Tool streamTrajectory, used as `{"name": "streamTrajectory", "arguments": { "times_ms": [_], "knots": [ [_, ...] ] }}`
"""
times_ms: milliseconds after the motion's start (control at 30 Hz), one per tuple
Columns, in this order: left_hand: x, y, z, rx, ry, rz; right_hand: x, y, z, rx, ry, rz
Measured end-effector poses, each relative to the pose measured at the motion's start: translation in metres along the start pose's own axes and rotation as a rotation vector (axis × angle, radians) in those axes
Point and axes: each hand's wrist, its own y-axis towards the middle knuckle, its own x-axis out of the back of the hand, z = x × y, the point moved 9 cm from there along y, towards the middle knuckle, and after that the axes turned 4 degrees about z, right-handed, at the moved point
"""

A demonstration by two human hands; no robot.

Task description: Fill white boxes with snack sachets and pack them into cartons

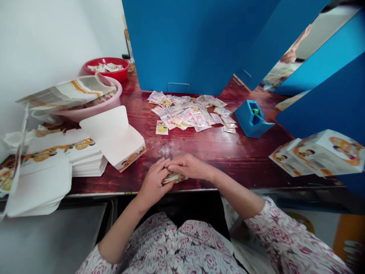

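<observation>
Gripping something down there, are they?

Yes, a small wad of printed sachets (174,178), held near the front edge of the red-brown wooden bench (225,163).

Which hand is closer to it?

Both touch it. The left hand (154,184) curls around its left end, while the right hand (192,166) lies across the top, its fingers (173,163) pressed together and reaching over the left knuckles.

And its long axis?

Roughly side to side, slightly tilted, with one end showing beneath the right palm.

What lies nearby?

Beyond the hands, loose sachets (188,112) are scattered in front of a blue divider (194,38), with a blue holder (252,120) just beside them. To the left, an open white carton (116,139) sits next to a stack of flat cartons (85,158)
</observation>
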Motion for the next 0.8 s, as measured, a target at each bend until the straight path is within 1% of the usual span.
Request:
{"name": "streamTrajectory", "arguments": {
  "times_ms": [33, 67, 100, 133, 167, 233, 267, 300, 333, 367, 400, 433, 500, 600, 700, 733, 800],
  "knots": [
    [-0.001, 0.0, 0.0, 0.004, -0.004, 0.01, 0.004, 0.003, -0.003, -0.008, 0.028, 0.001],
    [-0.001, 0.0, 0.001, 0.015, -0.017, 0.013, 0.016, 0.007, -0.009, -0.034, 0.036, -0.049],
    [-0.001, 0.0, 0.001, 0.025, -0.037, 0.013, 0.036, 0.011, -0.02, -0.075, 0.014, -0.151],
    [-0.001, 0.0, 0.001, 0.032, -0.058, 0.012, 0.063, 0.014, -0.031, -0.124, -0.043, -0.302],
    [-0.001, -0.001, 0.001, 0.036, -0.076, 0.02, 0.095, 0.014, -0.042, -0.173, -0.146, -0.48],
    [-0.003, -0.001, 0.003, 0.062, -0.081, 0.036, 0.155, 0.01, -0.059, -0.3, -0.406, -0.792],
    [-0.003, -0.002, 0.005, 0.087, -0.071, 0.033, 0.176, 0.011, -0.068, -0.377, -0.514, -0.853],
    [-0.002, -0.002, 0.008, 0.119, -0.059, 0.025, 0.193, 0.013, -0.078, -0.463, -0.598, -0.875],
    [-0.001, -0.003, 0.012, 0.152, -0.05, 0.012, 0.204, 0.014, -0.088, -0.543, -0.659, -0.859],
    [0.0, -0.003, 0.015, 0.181, -0.046, -0.003, 0.209, 0.016, -0.098, -0.605, -0.7, -0.812],
    [0.001, -0.004, 0.017, 0.202, -0.048, -0.014, 0.21, 0.017, -0.105, -0.643, -0.723, -0.761],
    [0.001, -0.003, 0.018, 0.209, -0.051, -0.014, 0.207, 0.017, -0.111, -0.655, -0.736, -0.712],
    [0.0, -0.002, 0.017, 0.193, -0.05, 0.001, 0.191, 0.014, -0.114, -0.621, -0.75, -0.638],
    [-0.003, 0.001, 0.011, 0.127, -0.048, 0.049, 0.154, 0.002, -0.112, -0.507, -0.732, -0.565],
    [-0.006, 0.002, 0.005, 0.061, -0.067, 0.09, 0.118, -0.011, -0.107, -0.336, -0.601, -0.472],
    [-0.007, 0.001, 0.004, 0.045, -0.073, 0.1, 0.11, -0.017, -0.106, -0.29, -0.536, -0.446],
    [-0.008, 0.001, 0.003, 0.028, -0.077, 0.109, 0.104, -0.028, -0.105, -0.245, -0.41, -0.419]
  ]
}}
